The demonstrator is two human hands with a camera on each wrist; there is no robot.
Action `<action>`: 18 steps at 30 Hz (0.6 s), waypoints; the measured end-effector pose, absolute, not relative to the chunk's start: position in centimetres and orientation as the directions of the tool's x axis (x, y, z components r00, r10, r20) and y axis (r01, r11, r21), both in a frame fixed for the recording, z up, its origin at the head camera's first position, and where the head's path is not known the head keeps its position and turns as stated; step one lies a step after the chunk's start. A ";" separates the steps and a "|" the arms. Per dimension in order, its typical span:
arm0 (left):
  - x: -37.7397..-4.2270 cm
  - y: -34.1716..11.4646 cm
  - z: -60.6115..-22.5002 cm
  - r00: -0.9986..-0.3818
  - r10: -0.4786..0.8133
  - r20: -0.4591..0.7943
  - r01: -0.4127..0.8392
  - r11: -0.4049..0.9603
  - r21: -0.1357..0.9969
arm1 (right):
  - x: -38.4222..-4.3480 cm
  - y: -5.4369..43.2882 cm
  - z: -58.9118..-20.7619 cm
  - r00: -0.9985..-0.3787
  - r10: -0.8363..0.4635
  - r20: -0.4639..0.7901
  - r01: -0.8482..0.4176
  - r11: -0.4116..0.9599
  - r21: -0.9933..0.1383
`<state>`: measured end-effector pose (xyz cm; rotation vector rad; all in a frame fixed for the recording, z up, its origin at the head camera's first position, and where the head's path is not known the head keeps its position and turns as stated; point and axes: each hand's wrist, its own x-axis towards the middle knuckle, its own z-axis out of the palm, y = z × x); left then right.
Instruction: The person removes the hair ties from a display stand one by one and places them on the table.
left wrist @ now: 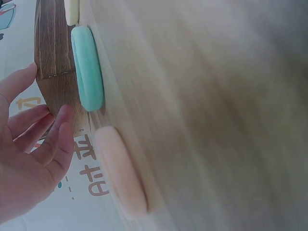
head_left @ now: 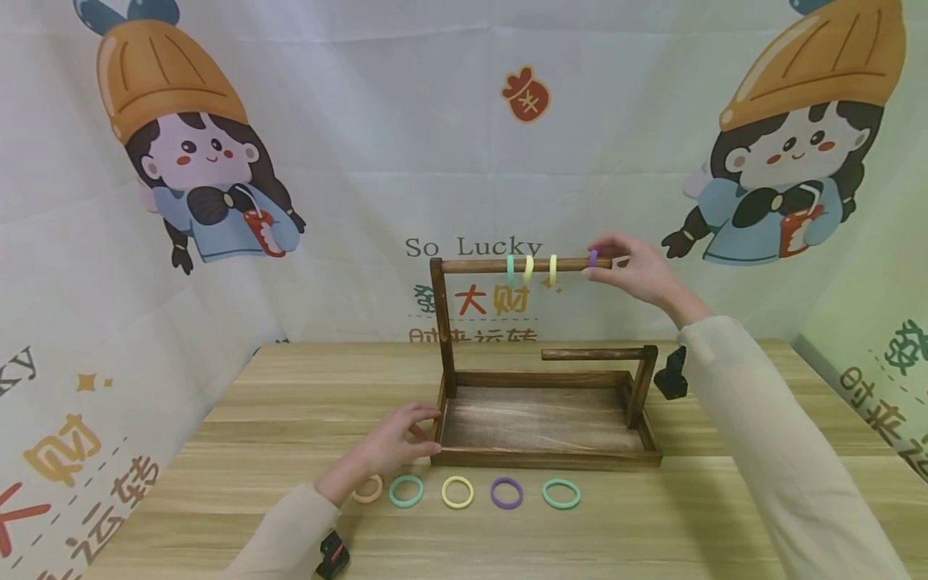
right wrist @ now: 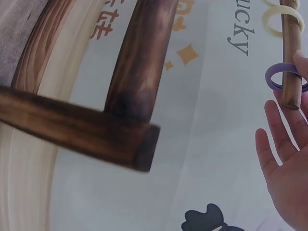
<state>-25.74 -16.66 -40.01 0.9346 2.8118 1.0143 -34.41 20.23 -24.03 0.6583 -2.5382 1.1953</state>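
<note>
At the free right end of the upper rod (head_left: 471,266) of a wooden stand (head_left: 544,459), my right hand (head_left: 638,270) pinches a purple ring (right wrist: 275,77). The rod passes through this ring. Farther left on the same rod hang a green ring (head_left: 511,270) and two yellow rings (head_left: 553,270). My left hand (head_left: 395,439) touches the stand's front left corner with its fingertips, fingers loosely bent. On the table before the stand lie an orange ring (head_left: 370,490), a green ring (left wrist: 87,70), a yellow ring (head_left: 457,492), a purple ring (head_left: 507,493) and another green ring (head_left: 561,494).
The stand's lower rod (head_left: 594,354) runs left from a short post (head_left: 641,387) on the right and carries no rings. The stand's tray base rests on the wooden table (head_left: 304,403). A printed cloth (head_left: 362,161) hangs behind the table.
</note>
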 end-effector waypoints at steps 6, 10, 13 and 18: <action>-25.7 -16.6 -40.0 -0.823 0.539 0.182 0.530 0.611 0.588 | -33.9 21.1 -24.2 -0.861 -0.262 0.436 -0.502 0.570 -0.650; -25.7 -16.7 -40.0 -0.825 0.535 0.181 0.528 0.616 0.585 | -33.7 21.7 -24.5 -0.871 -0.231 0.434 -0.482 0.574 -0.662; -25.6 -16.7 -40.1 -0.827 0.531 0.183 0.526 0.620 0.582 | -33.6 22.1 -24.6 -0.878 -0.217 0.426 -0.468 0.570 -0.675; -25.7 -16.6 -40.2 -0.825 0.533 0.188 0.529 0.612 0.587 | -33.4 22.7 -24.7 -0.875 -0.220 0.431 -0.475 0.560 -0.678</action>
